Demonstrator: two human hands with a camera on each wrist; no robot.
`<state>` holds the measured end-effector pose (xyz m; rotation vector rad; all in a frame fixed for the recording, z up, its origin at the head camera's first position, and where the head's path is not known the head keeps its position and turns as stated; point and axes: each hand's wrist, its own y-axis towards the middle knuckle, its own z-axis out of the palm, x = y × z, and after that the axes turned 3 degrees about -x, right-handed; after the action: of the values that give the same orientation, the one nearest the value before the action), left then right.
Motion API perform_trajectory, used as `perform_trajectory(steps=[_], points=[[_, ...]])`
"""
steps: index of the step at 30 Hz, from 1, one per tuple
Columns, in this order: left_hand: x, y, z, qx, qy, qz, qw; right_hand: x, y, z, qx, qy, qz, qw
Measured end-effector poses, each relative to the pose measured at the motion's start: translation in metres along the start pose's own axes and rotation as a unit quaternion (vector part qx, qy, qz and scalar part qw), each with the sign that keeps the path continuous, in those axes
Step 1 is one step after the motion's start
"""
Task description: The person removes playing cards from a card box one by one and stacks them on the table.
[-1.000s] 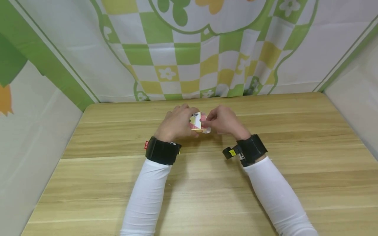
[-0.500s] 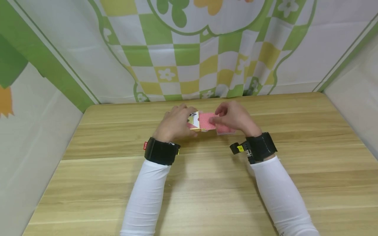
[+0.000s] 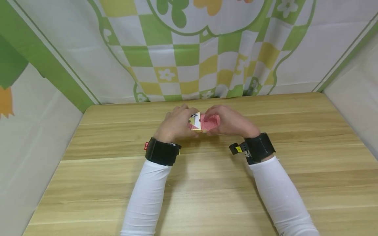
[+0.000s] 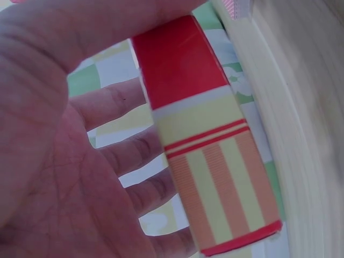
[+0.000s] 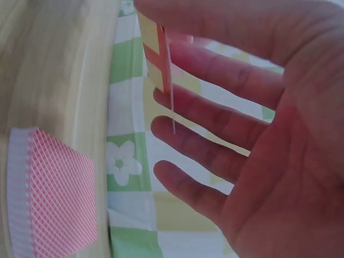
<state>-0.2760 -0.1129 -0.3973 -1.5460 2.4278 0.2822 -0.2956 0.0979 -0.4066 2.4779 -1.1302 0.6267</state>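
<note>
In the head view my left hand [image 3: 176, 122] holds a small playing-card box [image 3: 195, 120] near the table's far edge. An "A" shows on its top face. The left wrist view shows the box's red and striped narrow side [image 4: 207, 156], with the thumb along one end and fingers behind. A red-patterned playing card [image 3: 211, 122] sticks out of the box's right end, looking bent. My right hand [image 3: 233, 121] pinches at that card; in the right wrist view its thin edge [image 5: 172, 102] shows against the fingers. How many cards are held, I cannot tell.
A stack of red-backed cards [image 5: 64, 193] lies on the table in the right wrist view; the right hand hides it in the head view. The wooden table [image 3: 192, 196] meets a green-and-white checked cloth [image 3: 189, 54] behind the hands.
My right hand first moved right, uncovering the red-backed card at the box's opening and the stack beside it. Then it came back left onto the card. The left hand stayed nearly still.
</note>
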Motion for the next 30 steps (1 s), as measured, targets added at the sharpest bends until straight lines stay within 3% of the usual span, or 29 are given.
perform_trajectory(steps=[14,30], points=[[0.001,0.001,0.0,0.003,0.006,0.0,1.0,0.006,0.002,0.001,-0.013,-0.038,-0.001,0.9992],[0.009,-0.001,-0.002,-0.01,0.002,-0.014,0.9998,-0.006,-0.013,-0.018,0.008,-0.018,0.038,0.9991]])
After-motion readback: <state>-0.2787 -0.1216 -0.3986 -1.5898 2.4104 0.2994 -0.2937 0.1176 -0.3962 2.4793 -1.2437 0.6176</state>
